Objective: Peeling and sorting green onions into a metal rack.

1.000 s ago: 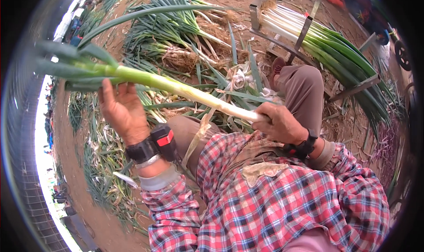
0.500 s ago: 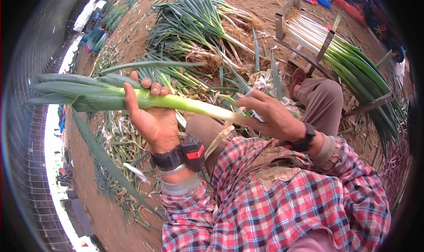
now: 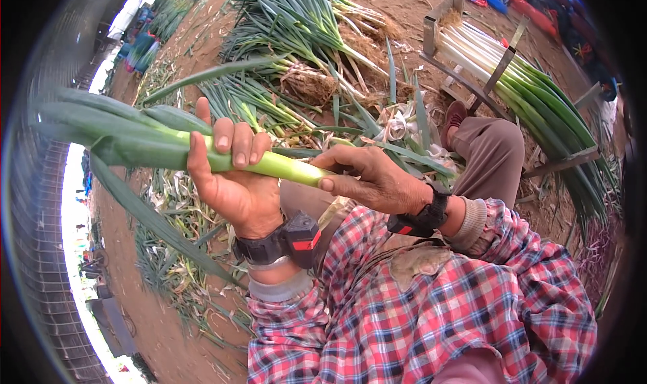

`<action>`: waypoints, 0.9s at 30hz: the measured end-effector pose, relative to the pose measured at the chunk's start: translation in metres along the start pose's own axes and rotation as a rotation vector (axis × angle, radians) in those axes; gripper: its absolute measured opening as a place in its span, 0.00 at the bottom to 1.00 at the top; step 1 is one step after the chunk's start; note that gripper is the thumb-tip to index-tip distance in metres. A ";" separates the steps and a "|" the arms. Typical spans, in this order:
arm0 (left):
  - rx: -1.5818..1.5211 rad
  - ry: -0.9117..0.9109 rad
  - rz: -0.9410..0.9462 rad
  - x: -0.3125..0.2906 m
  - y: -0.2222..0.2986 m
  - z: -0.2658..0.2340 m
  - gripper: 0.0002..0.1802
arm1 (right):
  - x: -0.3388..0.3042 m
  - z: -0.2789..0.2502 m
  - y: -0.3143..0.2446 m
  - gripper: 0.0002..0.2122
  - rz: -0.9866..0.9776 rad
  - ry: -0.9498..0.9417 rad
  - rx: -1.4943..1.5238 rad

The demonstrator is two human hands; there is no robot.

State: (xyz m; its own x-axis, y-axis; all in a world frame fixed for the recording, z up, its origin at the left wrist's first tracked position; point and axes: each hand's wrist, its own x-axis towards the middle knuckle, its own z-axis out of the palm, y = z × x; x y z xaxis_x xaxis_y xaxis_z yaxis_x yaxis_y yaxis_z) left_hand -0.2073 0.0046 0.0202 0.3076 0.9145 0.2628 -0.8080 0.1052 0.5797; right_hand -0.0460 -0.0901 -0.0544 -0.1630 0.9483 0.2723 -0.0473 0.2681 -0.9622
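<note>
A thick green onion (image 3: 291, 168) lies across in front of my body, its green leaves (image 3: 128, 138) spreading out to the left. My left hand (image 3: 244, 194) holds it palm up, with the fingers curled over the stalk. Closer to the pale end, my right hand (image 3: 387, 182) pinches the stalk between thumb and fingers. That hand hides the root end. A pale strip of dry skin (image 3: 331, 212) hangs below the stalk, and one long leaf (image 3: 158, 222) droops under my left wrist.
Several untrimmed green onions with roots (image 3: 290, 40) are piled on the soil ahead. At right, a metal rack (image 3: 502, 64) holds a bundle of cleaned onions (image 3: 539, 94). Peeled leaf scraps (image 3: 178, 249) litter the ground at left, near a mesh wall (image 3: 50, 276).
My right hand has moved left along the stalk and closed on it. The fingers of my left hand curl further over the green onion. Its leafy end has shifted a little left.
</note>
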 end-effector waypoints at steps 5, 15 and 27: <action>-0.081 -0.129 -0.030 -0.003 -0.001 -0.001 0.30 | -0.004 -0.001 0.004 0.12 -0.132 0.100 -0.171; -0.182 -0.011 -0.051 -0.010 -0.011 0.004 0.42 | 0.019 0.013 -0.014 0.15 -0.210 0.244 -0.243; 0.116 0.265 -0.024 0.004 -0.035 -0.021 0.19 | 0.088 0.017 -0.033 0.13 -0.209 0.329 -0.434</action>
State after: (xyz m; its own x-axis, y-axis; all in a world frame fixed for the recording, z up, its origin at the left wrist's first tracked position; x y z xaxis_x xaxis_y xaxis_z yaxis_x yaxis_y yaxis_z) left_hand -0.1887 0.0132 -0.0152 0.1713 0.9841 0.0458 -0.7344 0.0965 0.6719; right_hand -0.0752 -0.0184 0.0011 0.1243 0.8520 0.5086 0.3742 0.4345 -0.8193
